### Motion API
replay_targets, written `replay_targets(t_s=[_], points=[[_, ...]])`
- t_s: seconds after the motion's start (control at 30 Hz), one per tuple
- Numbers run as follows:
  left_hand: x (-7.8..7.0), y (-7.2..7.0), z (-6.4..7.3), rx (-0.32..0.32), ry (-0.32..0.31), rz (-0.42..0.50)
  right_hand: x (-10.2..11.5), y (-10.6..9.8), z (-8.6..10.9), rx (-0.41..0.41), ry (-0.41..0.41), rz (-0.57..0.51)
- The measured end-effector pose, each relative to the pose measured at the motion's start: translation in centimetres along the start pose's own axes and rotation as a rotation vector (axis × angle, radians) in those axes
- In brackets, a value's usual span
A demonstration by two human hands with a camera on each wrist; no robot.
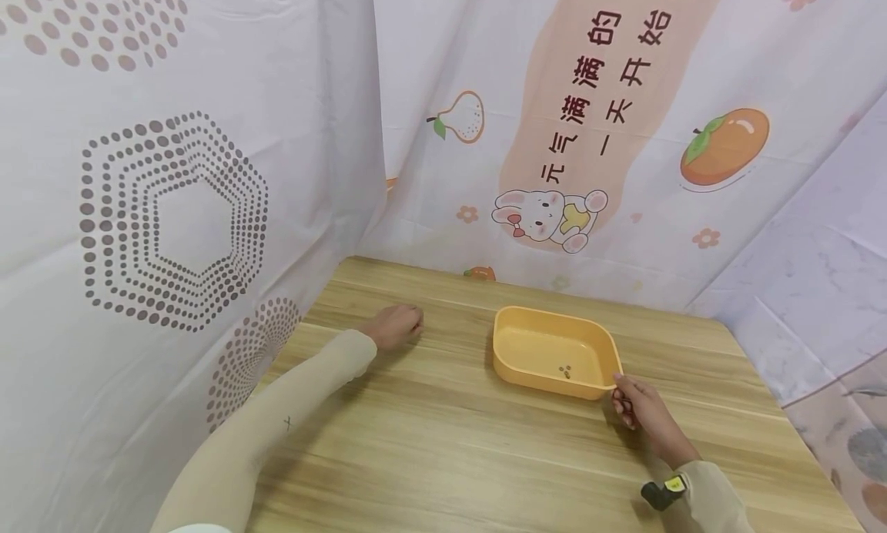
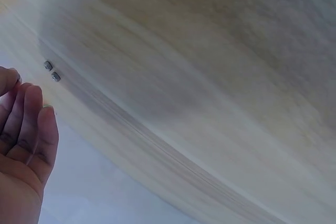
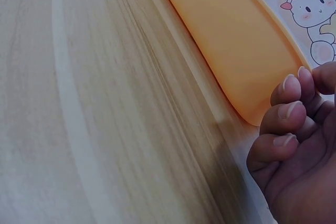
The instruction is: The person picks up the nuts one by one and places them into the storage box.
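Observation:
An orange-yellow plastic tray [image 1: 530,346] stands on the wooden table, with several tiny dark pieces [image 1: 567,373] inside near its front right. My right hand [image 1: 644,410] pinches the tray's near right corner between thumb and index finger; the other fingers [image 3: 283,116] curl loosely below the rim. To the left of the tray, low over the tabletop, is my left hand [image 1: 396,325]. In the left wrist view its thumb and index fingertip meet on a small grey metal piece [image 2: 19,78], mostly hidden. Just beyond those fingertips, two similar small metal pieces [image 2: 52,71] lie side by side on the table.
A printed white curtain [image 1: 430,171] hangs along the table's back edge, and another curtain [image 1: 298,132] hangs close by the left arm. On the right sleeve is a small black device [image 1: 663,493] with a yellow label.

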State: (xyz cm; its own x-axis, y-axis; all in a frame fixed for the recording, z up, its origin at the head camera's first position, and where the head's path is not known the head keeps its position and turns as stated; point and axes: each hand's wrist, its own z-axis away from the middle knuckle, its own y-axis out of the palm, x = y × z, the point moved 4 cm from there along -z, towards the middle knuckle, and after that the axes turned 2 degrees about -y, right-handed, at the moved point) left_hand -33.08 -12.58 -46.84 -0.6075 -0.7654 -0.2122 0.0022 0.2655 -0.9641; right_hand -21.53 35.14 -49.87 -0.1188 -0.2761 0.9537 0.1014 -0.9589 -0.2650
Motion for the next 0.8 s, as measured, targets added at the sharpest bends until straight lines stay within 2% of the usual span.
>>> replay_targets(t_s=[0.4,0.8], points=[[0.1,-0.4,-0.5,-0.019,0.009,0.014,1.2,0.5,-0.4,0.013,-0.013,0.008],[-1.3,-0.6,-1.3,-0.036,0.047,0.050,1.0,0.2,-0.9,0.020,-0.016,0.002]])
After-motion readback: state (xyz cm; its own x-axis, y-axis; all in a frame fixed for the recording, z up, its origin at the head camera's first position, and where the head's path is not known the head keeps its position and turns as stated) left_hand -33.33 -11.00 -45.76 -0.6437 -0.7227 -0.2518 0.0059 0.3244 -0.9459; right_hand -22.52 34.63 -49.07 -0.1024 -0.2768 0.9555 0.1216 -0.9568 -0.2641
